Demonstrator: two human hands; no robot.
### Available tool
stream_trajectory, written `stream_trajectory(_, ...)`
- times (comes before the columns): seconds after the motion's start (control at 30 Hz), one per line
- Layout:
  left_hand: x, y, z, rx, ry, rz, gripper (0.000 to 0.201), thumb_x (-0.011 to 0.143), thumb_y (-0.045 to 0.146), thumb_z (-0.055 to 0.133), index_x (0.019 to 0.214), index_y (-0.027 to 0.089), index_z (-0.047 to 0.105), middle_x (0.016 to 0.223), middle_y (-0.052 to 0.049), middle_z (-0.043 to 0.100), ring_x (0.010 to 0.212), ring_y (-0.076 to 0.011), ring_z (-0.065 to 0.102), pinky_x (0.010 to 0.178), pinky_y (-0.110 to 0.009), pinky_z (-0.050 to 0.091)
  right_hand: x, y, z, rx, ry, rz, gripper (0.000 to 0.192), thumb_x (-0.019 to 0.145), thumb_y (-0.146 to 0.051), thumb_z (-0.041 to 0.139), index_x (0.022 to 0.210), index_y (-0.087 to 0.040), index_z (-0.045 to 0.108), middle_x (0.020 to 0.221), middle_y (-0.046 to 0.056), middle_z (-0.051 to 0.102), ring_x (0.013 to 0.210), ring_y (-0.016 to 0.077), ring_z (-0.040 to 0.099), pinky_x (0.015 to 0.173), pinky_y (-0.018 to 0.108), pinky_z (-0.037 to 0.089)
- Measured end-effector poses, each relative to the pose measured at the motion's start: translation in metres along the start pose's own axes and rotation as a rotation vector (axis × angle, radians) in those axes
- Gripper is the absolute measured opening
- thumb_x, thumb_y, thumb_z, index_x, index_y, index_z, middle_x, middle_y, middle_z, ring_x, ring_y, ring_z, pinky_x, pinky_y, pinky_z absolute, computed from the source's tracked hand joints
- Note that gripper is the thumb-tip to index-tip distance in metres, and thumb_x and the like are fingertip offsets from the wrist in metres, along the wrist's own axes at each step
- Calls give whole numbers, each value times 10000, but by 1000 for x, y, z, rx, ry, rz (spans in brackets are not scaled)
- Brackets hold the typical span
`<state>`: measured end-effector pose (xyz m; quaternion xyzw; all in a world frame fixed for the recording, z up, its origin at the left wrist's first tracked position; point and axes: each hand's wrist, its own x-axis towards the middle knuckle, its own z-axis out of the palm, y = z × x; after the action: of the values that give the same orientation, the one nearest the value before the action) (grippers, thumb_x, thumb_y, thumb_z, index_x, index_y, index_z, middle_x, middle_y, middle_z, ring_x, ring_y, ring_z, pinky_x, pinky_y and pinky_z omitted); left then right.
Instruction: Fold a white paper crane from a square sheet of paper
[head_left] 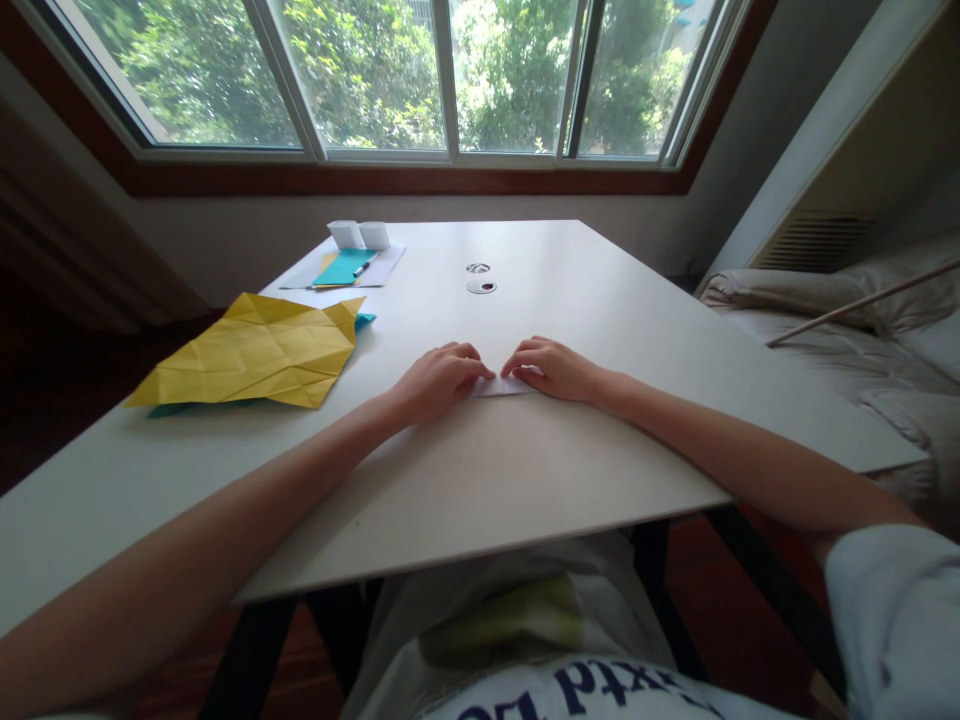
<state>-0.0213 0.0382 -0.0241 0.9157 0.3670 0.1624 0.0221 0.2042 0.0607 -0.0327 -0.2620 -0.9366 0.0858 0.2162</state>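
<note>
A small piece of folded white paper (504,387) lies flat on the white table in front of me. My left hand (448,378) has its bent fingers and thumb closed at the paper's left side. From the right, my right hand (551,368) grips the other side with curled fingers, its thumb low over the paper. The fingertips of both hands almost meet at the paper's upper edge. Part of the paper is hidden beneath the fingers, so its full shape does not show.
Left of my hands, a large creased yellow sheet (262,350) lies over teal paper (365,321). Farther back are a teal sheet (341,268) with a pen (366,265), and two white folded paper boxes (360,235). Two round discs (481,287) sit mid-table.
</note>
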Motion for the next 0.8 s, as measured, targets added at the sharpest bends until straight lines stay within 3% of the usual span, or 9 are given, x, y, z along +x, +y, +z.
stream_trajectory(0.27, -8, -6, -19, 87, -138, -6, 289, 826, 199, 445, 977, 240, 689, 956, -47, 651, 873, -186, 554, 705, -258, 429, -9, 6, -13, 100, -99, -48, 229, 845, -273, 525, 1006, -189, 664, 1006, 85, 640, 917, 172, 561, 828, 312, 442)
stream_trajectory(0.47, -15, -10, -28, 53, -209, -20, 290, 837, 327, 462, 1032, 257, 664, 1028, -42, 634, 907, -187, 577, 755, -257, 433, -11, 10, -23, 95, -193, -24, 357, 746, -408, 644, 1037, -202, 655, 1062, 89, 632, 946, 197, 567, 819, 325, 448)
stream_trajectory(0.63, -17, -4, -30, 70, -226, -38, 400, 763, 489, 548, 1067, 241, 630, 1065, -57, 614, 937, -218, 578, 753, -270, 435, -11, 4, -24, -1, -157, -74, 268, 820, -333, 559, 1022, -188, 661, 1004, 78, 668, 962, 196, 557, 834, 313, 437)
stream_trajectory(0.8, -16, 0, -24, 112, -170, -70, 370, 776, 488, 526, 1017, 223, 618, 1005, -63, 621, 896, -220, 579, 715, -277, 436, -10, -1, -22, -131, -106, -92, 268, 889, -253, 422, 921, -172, 675, 837, 81, 689, 825, 181, 589, 792, 307, 417)
